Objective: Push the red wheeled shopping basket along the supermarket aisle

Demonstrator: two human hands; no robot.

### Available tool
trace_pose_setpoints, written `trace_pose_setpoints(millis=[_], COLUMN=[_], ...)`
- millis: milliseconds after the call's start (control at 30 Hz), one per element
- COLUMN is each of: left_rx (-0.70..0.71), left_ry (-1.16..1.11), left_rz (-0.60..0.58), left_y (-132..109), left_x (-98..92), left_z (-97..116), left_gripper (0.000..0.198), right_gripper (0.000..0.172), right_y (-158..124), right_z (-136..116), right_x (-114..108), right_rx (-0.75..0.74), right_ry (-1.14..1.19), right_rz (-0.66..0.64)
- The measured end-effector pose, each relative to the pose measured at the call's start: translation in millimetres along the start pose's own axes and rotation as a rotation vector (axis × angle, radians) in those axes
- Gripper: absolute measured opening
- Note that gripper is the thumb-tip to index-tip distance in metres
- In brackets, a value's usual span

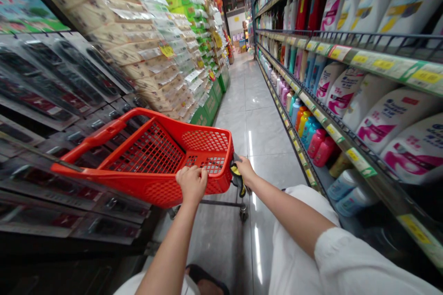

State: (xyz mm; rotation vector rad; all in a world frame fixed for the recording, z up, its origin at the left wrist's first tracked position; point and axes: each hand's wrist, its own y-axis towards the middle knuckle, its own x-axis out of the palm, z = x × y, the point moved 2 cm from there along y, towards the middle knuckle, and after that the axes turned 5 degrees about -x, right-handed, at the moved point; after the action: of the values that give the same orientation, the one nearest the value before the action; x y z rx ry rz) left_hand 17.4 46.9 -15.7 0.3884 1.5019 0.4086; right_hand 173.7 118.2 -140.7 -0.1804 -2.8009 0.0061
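Observation:
A red plastic shopping cart (pixel 155 176) stands crosswise in the aisle. Its mesh basket shows nothing inside, and its handle points left. My left hand (pixel 192 182) is closed over the near rim, close to the basket's right end. At that end, my right hand (pixel 245 170) is closed on the dark upper part of a black and yellow clamp-like tool (pixel 237 176). The tool lies against the basket's end wall; whether it is fastened there I cannot tell. My right fingers are partly hidden.
Shelves of shampoo bottles (pixel 391 120) line the right side. Stacked tissue packs (pixel 145 50) rise at the left, behind hanging blister packs (pixel 65 73). The grey tiled floor (pixel 263 115) runs between them. A cart wheel (pixel 243 213) stands near my feet.

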Motion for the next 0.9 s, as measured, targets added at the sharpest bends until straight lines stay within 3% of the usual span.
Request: trace_pose_setpoints(millis=[133,333,400,467,633,700,900], left_rx=[0.002,-0.021,-0.020,-0.017,-0.028,-0.037,-0.054], left_ry=[0.016,0.030,0.031,0.035,0.053,0.051,0.051], left_rz=[-0.008,-0.036,-0.031,-0.028,-0.037,-0.056,-0.078], left_y=[6.9,13.9,13.4,12.8,14.9,16.8,20.7], left_x=[5.5,9.4,9.4,9.1,10.0,11.4,14.1], left_z=[4.2,9.9,9.5,9.0,11.5,13.1,14.0], left_gripper=[0.042,0.043,0.043,0.042,0.042,0.043,0.046], right_gripper=[0.045,0.015,0.015,0.022,0.047,0.044,0.025], right_y=[12.9,-17.0,-17.9,-9.5,10.8,3.3,-43.9], right_z=[-29.1,23.8,27.8,16.5,-22.0,-15.7,30.7], right_x=[-6.7,1.4,4.8,4.5,-2.9,-2.1,15.1], right_rx=[-0.232,0.162,0.183,0.163,-0.048,-0.053,0.180], right_ry=[0.116,0.070,0.088,0.132,0.314,0.302,0.111], right_rz=[-0.053,0.014,0.007,0.007,-0.036,-0.034,0.077])
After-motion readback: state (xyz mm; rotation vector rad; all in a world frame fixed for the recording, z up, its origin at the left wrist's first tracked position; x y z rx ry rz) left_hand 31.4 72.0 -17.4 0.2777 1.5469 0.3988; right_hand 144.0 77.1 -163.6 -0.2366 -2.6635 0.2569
